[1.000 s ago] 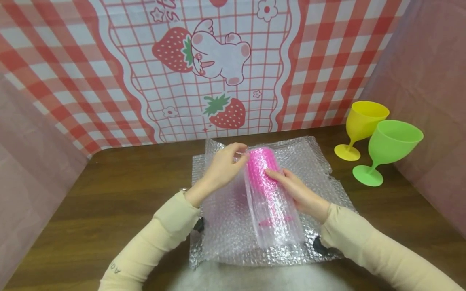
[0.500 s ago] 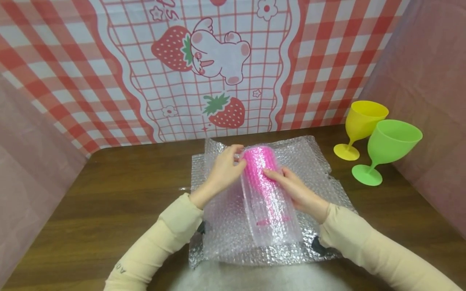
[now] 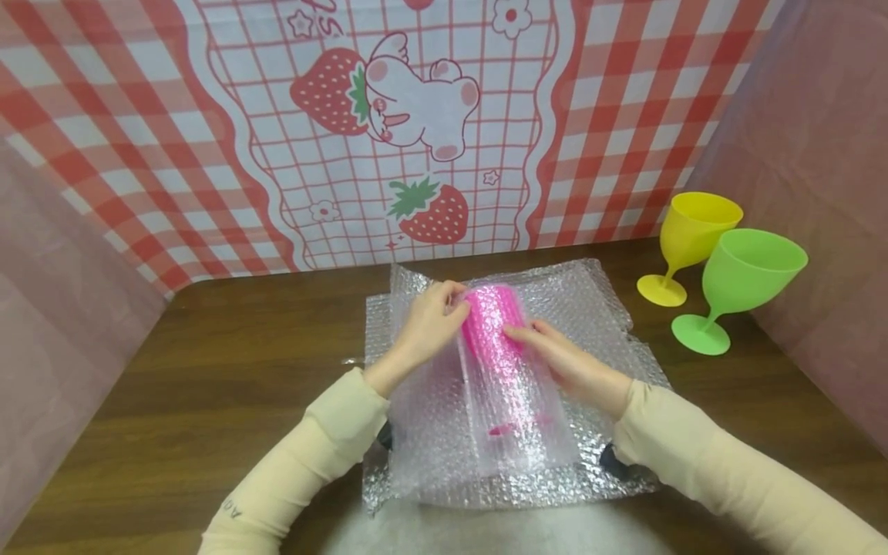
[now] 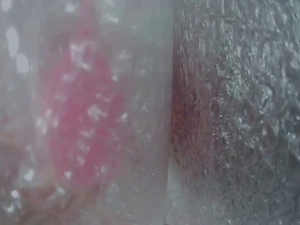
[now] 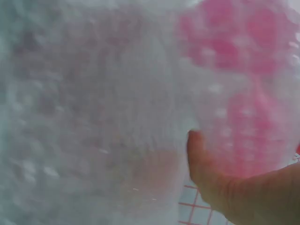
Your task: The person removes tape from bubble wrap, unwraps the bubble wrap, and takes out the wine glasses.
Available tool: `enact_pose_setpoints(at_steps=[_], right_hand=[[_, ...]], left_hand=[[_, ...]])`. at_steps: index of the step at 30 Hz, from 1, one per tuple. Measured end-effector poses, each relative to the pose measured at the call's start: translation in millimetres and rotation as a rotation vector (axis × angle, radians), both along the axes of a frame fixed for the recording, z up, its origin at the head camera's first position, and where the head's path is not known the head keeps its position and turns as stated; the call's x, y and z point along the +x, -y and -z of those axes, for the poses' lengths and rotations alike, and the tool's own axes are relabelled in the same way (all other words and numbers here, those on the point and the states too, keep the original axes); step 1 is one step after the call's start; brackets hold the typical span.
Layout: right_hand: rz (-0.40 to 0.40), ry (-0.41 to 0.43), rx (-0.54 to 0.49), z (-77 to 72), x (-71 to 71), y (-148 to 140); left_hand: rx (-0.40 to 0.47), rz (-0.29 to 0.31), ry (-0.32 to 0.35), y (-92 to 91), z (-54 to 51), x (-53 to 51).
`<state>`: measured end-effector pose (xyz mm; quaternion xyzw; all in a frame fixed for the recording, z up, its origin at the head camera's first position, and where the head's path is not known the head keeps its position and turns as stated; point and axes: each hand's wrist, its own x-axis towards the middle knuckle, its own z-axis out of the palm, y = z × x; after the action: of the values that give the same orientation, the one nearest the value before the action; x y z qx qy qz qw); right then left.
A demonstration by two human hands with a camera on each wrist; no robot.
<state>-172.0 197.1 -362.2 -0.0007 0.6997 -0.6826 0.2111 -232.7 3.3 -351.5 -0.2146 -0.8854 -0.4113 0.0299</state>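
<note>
A pink goblet (image 3: pixel 494 324) lies in clear bubble wrap (image 3: pixel 590 316), its bowl pointing away and its base showing faintly at the near end. My left hand (image 3: pixel 428 322) pinches the wrap at the left of the bowl's rim. My right hand (image 3: pixel 572 368) grips the wrapped goblet from the right, thumb on top of the bowl. Through blurred wrap, the pink bowl (image 4: pixel 86 117) shows in the left wrist view. In the right wrist view the right thumb (image 5: pixel 201 164) lies along the wrapped goblet; that hand's other fingers are largely hidden.
A yellow goblet (image 3: pixel 694 227) and a green goblet (image 3: pixel 749 274) stand upright at the right of the brown wooden table (image 3: pixel 243 385). Behind it hangs a red-and-white checked cloth (image 3: pixel 624 116). Pink fabric (image 3: pixel 819 139) borders both sides.
My left hand has shifted slightly left and down with the wrap's edge. The wrapped goblet has dipped and turned a little, while my right hand has kept its grip.
</note>
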Motion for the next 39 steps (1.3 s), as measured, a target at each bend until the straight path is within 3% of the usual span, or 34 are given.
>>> enact_pose_setpoints(at_steps=[4,12,15,18,39], right_hand=[[0.033,-0.071,0.212,-9.7,-5.6,1],[0.059,-0.375,0.492,-15.0,-22.7,9],[0.061,-0.424,0.592,-16.0,-26.4,13],[0.062,-0.422,0.651,-15.7,-28.7,15],[0.08,-0.412,0.544,-14.0,-32.9,7]], left_hand=[[-0.011,-0.009,-0.003,-0.4,-1.6,-0.3],[-0.048,-0.015,0.004,-2.7,-2.9,-2.4],[-0.053,-0.017,0.012,-3.6,-3.1,-3.3],[-0.059,-0.015,0.012,-4.9,-2.6,-4.7],[0.056,-0.045,0.043,-4.0,1.1,-8.3]])
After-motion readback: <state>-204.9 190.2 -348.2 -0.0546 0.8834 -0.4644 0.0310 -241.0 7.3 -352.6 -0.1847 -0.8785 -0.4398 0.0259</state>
